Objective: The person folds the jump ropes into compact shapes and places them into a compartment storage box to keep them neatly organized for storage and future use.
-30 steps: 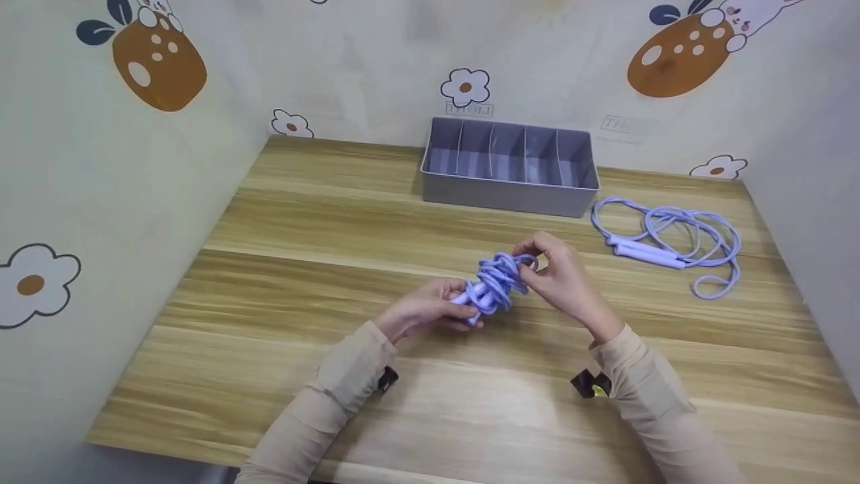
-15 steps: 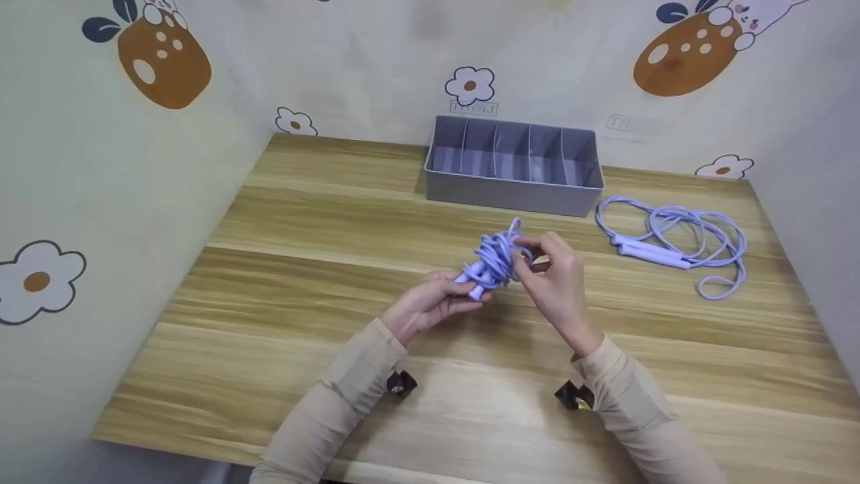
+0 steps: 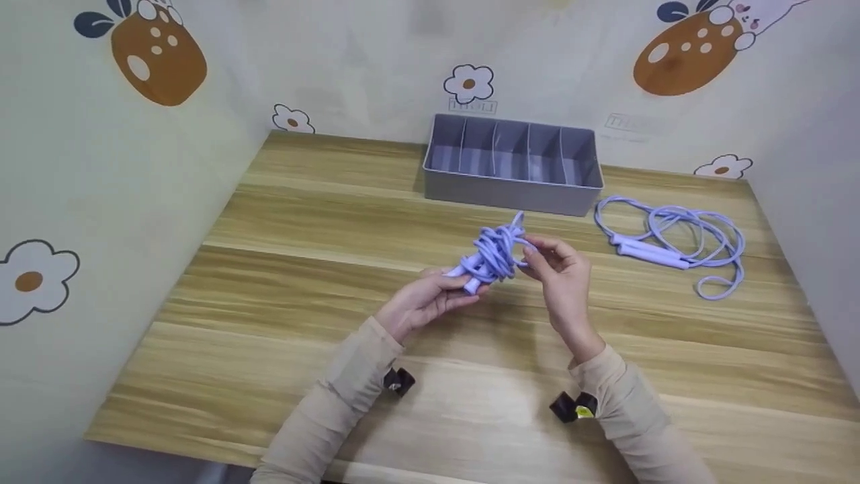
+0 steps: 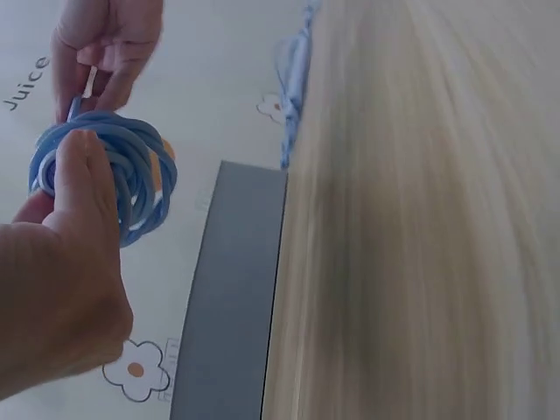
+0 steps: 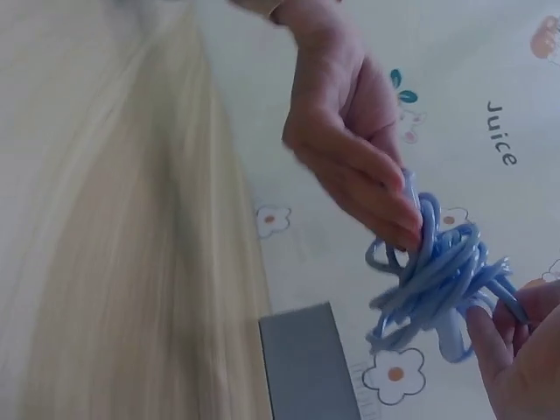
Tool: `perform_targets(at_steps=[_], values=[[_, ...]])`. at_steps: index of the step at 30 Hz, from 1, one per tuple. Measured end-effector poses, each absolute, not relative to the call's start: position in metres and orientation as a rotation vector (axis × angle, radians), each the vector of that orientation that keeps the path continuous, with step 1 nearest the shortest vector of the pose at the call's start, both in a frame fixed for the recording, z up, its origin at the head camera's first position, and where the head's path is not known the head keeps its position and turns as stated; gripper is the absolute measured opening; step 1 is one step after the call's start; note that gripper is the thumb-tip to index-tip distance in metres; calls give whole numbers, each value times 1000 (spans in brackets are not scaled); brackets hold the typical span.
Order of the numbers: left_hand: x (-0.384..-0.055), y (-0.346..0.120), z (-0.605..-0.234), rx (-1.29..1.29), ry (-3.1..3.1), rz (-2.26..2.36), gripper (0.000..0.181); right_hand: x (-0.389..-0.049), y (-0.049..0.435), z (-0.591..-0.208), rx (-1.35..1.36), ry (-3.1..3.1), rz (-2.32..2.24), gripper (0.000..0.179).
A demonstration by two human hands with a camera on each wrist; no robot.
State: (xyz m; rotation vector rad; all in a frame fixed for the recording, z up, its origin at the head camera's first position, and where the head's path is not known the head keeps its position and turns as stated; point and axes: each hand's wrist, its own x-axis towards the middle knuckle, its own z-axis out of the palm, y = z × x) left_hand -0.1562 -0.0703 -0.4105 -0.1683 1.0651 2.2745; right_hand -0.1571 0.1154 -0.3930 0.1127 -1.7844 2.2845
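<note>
A blue-violet jump rope (image 3: 496,252), its cord wound in a bundle round its two handles, is held up over the table. My left hand (image 3: 427,298) grips it by the handle ends, thumb on top. At the bundle's right side my right hand (image 3: 562,275) pinches a loop of the cord between thumb and fingers. Another small loop sticks up from the top of the bundle. The right wrist view shows the wound cord (image 5: 437,271) between both hands. In the left wrist view, left-hand fingers (image 4: 83,175) lie across the coils.
A grey box (image 3: 510,188) with several compartments stands at the back, against the patterned wall. Right of it a second jump rope (image 3: 652,255) lies loosely coiled on the wooden table (image 3: 302,269). Walls enclose the table at the left, back and right.
Both hands have raised the wound jump rope a little toward the box. The right fingers have shifted along the cord and draw a loop out to the right. The second rope has not moved.
</note>
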Motion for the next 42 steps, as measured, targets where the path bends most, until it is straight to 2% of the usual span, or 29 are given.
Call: perform_targets(at_steps=[10,18,25,35,38,42], values=[[-155,-78,-411,-69,1110,2127,44,-168,118,-400,32,-1796,2322,14],[-156,-78,-414,10,1261,2052,39,-169,112,-396,-13,-1782,2341,12],[-154,-69,-416,-99,1367,2125,36,-164,96,-396,-131,-1681,2359,9],[-153,-59,-424,-203,1171,2370,37,-166,78,-399,-404,-1157,2684,14],[-155,-59,-424,-207,1183,2416,38,-168,73,-400,-368,-1158,2664,12],[-161,-59,-419,-199,1235,2432,38,-170,73,-406,-180,-1408,2461,6]])
